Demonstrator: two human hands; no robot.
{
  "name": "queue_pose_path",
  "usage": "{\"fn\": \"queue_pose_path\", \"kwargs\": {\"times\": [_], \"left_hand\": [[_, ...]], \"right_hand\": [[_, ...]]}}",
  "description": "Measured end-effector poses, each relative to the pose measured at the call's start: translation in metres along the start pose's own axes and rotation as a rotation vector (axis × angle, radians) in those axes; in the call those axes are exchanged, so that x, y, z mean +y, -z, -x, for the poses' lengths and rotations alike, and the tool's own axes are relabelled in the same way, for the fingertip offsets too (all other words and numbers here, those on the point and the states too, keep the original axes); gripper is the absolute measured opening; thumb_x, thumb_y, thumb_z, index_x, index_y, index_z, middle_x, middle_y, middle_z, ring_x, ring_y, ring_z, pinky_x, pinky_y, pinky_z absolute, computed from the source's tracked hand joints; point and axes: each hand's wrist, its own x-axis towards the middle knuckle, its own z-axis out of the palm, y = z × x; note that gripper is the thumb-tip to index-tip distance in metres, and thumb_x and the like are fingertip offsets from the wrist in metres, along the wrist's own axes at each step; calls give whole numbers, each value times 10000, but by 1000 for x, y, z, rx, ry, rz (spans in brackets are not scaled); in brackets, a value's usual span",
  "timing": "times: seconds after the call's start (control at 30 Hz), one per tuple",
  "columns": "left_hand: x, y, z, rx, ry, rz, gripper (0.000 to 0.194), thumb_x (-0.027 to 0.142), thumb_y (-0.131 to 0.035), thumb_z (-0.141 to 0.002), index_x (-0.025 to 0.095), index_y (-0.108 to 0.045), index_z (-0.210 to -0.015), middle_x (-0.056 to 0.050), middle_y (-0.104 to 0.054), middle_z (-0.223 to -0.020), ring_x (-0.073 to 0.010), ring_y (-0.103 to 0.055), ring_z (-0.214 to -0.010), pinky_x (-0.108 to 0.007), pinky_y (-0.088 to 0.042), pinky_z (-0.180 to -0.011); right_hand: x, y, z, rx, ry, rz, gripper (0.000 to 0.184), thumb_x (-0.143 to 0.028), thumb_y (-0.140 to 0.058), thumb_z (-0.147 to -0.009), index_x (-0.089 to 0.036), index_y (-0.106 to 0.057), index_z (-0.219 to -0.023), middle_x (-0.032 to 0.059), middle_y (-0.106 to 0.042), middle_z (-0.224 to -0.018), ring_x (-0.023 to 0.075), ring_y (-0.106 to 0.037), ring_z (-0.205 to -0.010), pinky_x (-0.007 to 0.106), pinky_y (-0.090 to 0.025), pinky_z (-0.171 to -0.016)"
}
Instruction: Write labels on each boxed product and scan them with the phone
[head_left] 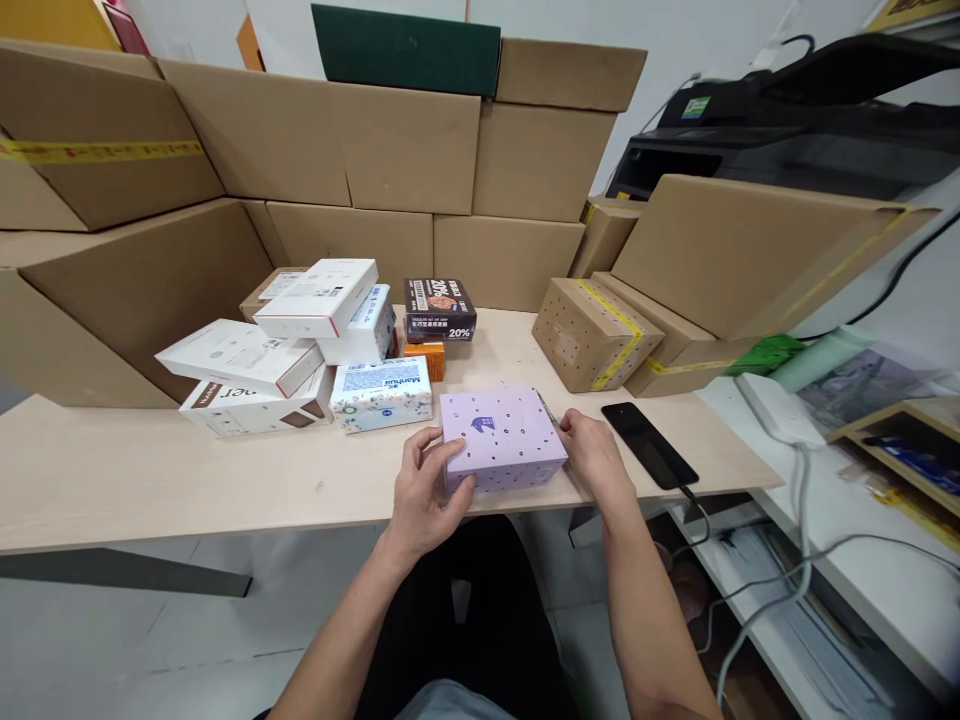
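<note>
A lilac box (pixel 517 425) with small dark marks and a purple logo lies on the table close to its front edge. My left hand (pixel 427 490) grips its left end, thumb on the front and fingers on the top. At the box's right end, my right hand (pixel 596 460) is closed, with its fingers curled in. A thin, partly hidden strip shows between these fingers and the box; what it is I cannot make out. Just behind the box stands a white and blue Manhua tissue pack (pixel 384 392).
White boxes (pixel 319 298) are stacked at the left, near a dark box (pixel 440 308) on an orange one (pixel 427 360). A dotted carton (pixel 592 335) and a cabled phone (pixel 649 445) lie to the right. Large cardboard panels (pixel 405 145) wall the back.
</note>
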Motion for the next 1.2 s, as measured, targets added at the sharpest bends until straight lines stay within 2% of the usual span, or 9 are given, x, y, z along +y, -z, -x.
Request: {"fn": "queue_pose_path", "kwargs": {"times": [0.27,0.37,0.47,0.6,0.73,0.83,1.0,1.1,1.2], "left_hand": [[0,1,0,-11,-6,-4,439,171,-644,-839,237,-553,-1263,-115,-481,-1262,-248,-539,-1220,-457,-524,-987],[0,1,0,-11,-2,4,447,166,-652,-835,232,-552,-1265,-116,-478,-1265,-250,-533,-1224,-455,-522,-989],[0,1,0,-17,5,11,446,162,-651,-836,234,-554,-1265,-115,-475,-1269,-254,-530,-1230,-455,-522,-990],[0,1,0,-24,10,3,434,173,-652,-839,234,-560,-1258,-114,-475,-1269,-262,-527,-1237,-453,-525,-987],[1,0,-1,-12,4,-12,428,180,-649,-840,240,-558,-1254,-110,-483,-1257,-256,-538,-1217,-453,-532,-975],[1,0,-1,-10,-5,-21,425,185,-647,-841,241,-556,-1252,-110,-488,-1249,-257,-544,-1207,-461,-532,-973],[1,0,-2,1,-8,-22,425,180,-654,-838,238,-562,-1249,-111,-492,-1239,-256,-535,-1213,-457,-532,-974],[1,0,-2,2,-12,-24,428,176,-658,-834,235,-563,-1247,-112,-496,-1236,-257,-528,-1219,-454,-532,-975],[0,0,-1,2,-10,-24,427,186,-660,-835,235,-563,-1249,-113,-496,-1242,-258,-528,-1215,-459,-530,-975]], "right_hand": [[-3,-5,5,68,-10,57,307,-425,-507,-933,-161,-656,-885,126,-668,-875,219,-615,-760,304,-360,-637],[13,-1,11,181,-30,48,396,-515,-509,-920,-150,-657,-966,132,-659,-914,241,-616,-809,327,-415,-690],[49,10,16,308,-155,152,578,-595,-564,-857,-123,-618,-1187,211,-632,-1108,334,-596,-1009,410,-450,-803],[105,24,15,165,-353,206,919,-676,-624,-760,-85,-435,-1438,290,-546,-1333,450,-517,-1214,503,-454,-895],[134,25,8,8,-308,81,922,-609,-645,-770,-32,-417,-1451,284,-575,-1349,394,-567,-1228,451,-473,-945],[133,21,5,48,-275,59,854,-551,-618,-814,-35,-410,-1462,264,-591,-1348,366,-587,-1224,426,-470,-963],[115,18,15,137,-272,127,858,-521,-638,-806,-52,-385,-1479,259,-680,-1166,386,-652,-1070,451,-486,-891],[101,15,30,302,-192,134,820,-510,-628,-814,-65,-403,-1466,246,-676,-1162,382,-637,-1060,473,-481,-901],[82,12,50,557,-12,71,710,-502,-602,-852,-123,-451,-1433,210,-642,-1258,352,-599,-1146,481,-462,-976]]}}
